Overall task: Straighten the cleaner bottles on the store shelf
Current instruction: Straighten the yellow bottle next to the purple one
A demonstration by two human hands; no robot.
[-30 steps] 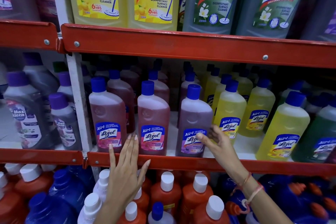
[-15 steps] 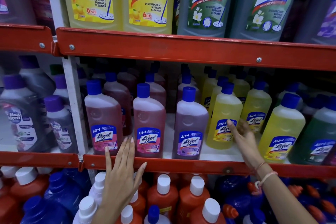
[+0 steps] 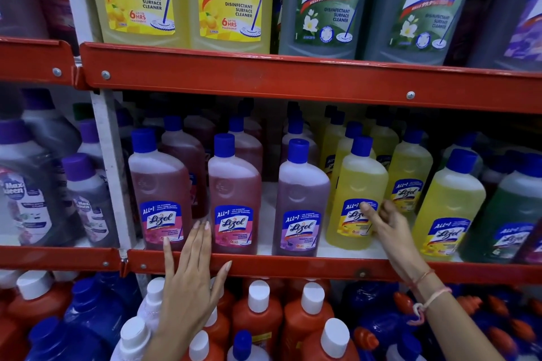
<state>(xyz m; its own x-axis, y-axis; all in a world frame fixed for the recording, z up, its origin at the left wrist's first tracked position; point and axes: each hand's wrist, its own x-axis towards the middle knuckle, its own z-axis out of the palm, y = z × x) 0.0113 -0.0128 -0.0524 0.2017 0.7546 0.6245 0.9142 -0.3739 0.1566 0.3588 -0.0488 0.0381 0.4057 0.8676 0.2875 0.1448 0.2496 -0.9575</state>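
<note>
Fingers [image 3: 370, 212] of right hand [image 3: 390, 228] loosely curled around front yellow Lizol bottle [image 3: 356, 193], touching label, not clamped. Left hand [image 3: 190, 281] flat, open, on red shelf lip [image 3: 293, 268]. Bottle upright on middle shelf, long axis vertical, label slightly left of forward. Best: twist gently at the base, squaring label with purple bottle [image 3: 300, 202].

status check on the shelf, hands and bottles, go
Left hand open, flat over red shelf rail. Right hand fingering front yellow blue-capped bottle, not gripped. Pink bottles upright. Nothing blocking.
</note>
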